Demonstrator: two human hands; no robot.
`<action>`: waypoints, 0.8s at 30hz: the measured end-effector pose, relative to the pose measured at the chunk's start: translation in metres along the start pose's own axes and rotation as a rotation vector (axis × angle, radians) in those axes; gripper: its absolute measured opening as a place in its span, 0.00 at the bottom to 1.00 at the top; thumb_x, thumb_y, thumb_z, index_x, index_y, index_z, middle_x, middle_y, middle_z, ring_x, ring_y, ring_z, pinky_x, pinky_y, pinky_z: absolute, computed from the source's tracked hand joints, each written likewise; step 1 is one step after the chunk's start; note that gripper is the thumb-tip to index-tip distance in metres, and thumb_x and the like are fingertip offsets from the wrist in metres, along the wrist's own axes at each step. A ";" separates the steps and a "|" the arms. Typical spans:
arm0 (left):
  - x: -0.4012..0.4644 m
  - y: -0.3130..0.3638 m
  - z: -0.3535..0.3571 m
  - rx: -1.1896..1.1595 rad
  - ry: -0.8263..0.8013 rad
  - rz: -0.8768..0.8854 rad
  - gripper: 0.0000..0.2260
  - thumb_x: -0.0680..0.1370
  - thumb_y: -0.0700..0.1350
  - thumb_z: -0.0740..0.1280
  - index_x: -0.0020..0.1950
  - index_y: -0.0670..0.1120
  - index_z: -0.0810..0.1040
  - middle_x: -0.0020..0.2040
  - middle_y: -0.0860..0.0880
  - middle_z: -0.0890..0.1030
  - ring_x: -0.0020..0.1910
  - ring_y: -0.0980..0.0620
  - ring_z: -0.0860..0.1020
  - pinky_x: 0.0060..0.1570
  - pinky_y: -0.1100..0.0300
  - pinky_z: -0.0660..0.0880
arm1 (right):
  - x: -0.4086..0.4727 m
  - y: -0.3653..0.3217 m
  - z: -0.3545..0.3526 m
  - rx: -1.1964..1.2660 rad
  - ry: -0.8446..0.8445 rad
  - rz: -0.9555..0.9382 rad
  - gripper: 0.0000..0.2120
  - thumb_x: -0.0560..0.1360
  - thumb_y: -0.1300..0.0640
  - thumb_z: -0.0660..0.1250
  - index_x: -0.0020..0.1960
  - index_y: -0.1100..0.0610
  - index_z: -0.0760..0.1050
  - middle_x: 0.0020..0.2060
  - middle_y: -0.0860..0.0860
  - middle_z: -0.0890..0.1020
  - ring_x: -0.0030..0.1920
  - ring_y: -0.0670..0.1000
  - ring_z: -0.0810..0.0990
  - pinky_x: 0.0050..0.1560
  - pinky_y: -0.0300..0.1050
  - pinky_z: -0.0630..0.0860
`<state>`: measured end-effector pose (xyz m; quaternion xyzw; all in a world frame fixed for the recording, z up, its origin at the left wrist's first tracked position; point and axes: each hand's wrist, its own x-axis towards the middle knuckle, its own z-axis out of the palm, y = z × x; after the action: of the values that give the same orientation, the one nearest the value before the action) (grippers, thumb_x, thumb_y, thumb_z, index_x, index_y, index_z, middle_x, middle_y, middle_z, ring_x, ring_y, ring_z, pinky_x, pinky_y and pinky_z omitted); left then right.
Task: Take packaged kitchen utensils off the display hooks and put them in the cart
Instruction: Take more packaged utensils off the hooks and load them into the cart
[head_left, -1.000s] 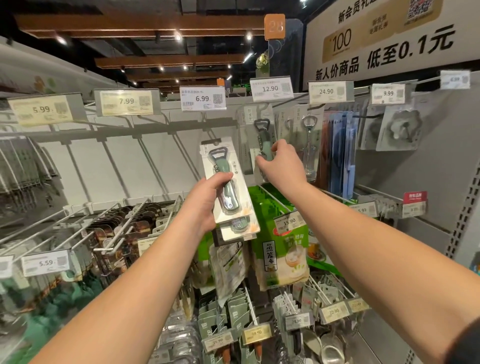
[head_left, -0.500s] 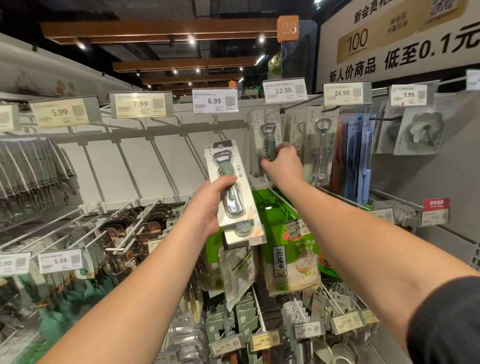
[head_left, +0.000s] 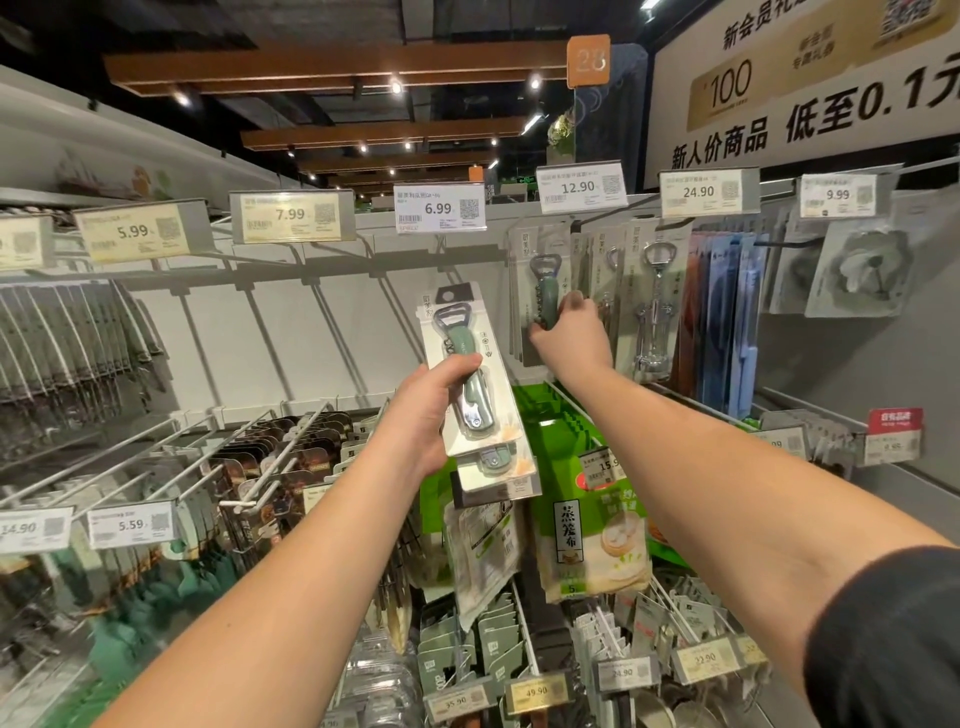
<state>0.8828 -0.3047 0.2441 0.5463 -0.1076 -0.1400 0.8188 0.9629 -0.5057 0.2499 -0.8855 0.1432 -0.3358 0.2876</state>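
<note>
My left hand grips a stack of carded green bottle openers, held upright in front of the shelf; a second pack shows below the front one. My right hand reaches up and pinches another carded green bottle opener that still hangs on its display hook under the 12.90 tag. More packs hang behind it. The cart is out of view.
Corkscrew packs and blue flat packs hang to the right. Bare hooks run along the upper left row. Price tags stick out at the hook ends. Green cloth packs and lower hooks crowd below.
The view has shifted slightly left and down, so the shelf sits further right. My right hand stays on the hanging opener pack, my left still holds its packs.
</note>
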 end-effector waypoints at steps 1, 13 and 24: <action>0.000 0.000 0.000 0.001 0.002 -0.002 0.12 0.78 0.40 0.69 0.61 0.41 0.76 0.35 0.47 0.84 0.36 0.47 0.84 0.44 0.48 0.82 | 0.001 0.001 0.001 0.001 -0.003 -0.001 0.28 0.77 0.43 0.67 0.69 0.59 0.66 0.64 0.58 0.70 0.60 0.61 0.76 0.61 0.57 0.77; -0.001 -0.005 0.001 -0.012 0.021 0.002 0.05 0.79 0.39 0.68 0.54 0.41 0.78 0.35 0.46 0.84 0.37 0.46 0.83 0.48 0.46 0.81 | -0.014 -0.001 -0.014 0.028 0.006 -0.035 0.26 0.77 0.45 0.69 0.68 0.60 0.70 0.66 0.56 0.68 0.64 0.57 0.74 0.63 0.52 0.76; -0.002 -0.015 0.007 -0.004 0.060 -0.010 0.13 0.79 0.38 0.68 0.62 0.37 0.75 0.32 0.45 0.84 0.30 0.47 0.84 0.28 0.53 0.80 | -0.138 -0.016 -0.051 0.313 -0.369 -0.166 0.24 0.76 0.41 0.69 0.67 0.51 0.72 0.58 0.44 0.79 0.53 0.43 0.79 0.50 0.41 0.74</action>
<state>0.8765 -0.3154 0.2324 0.5493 -0.0798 -0.1278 0.8219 0.8280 -0.4521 0.2202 -0.8851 -0.0388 -0.2089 0.4140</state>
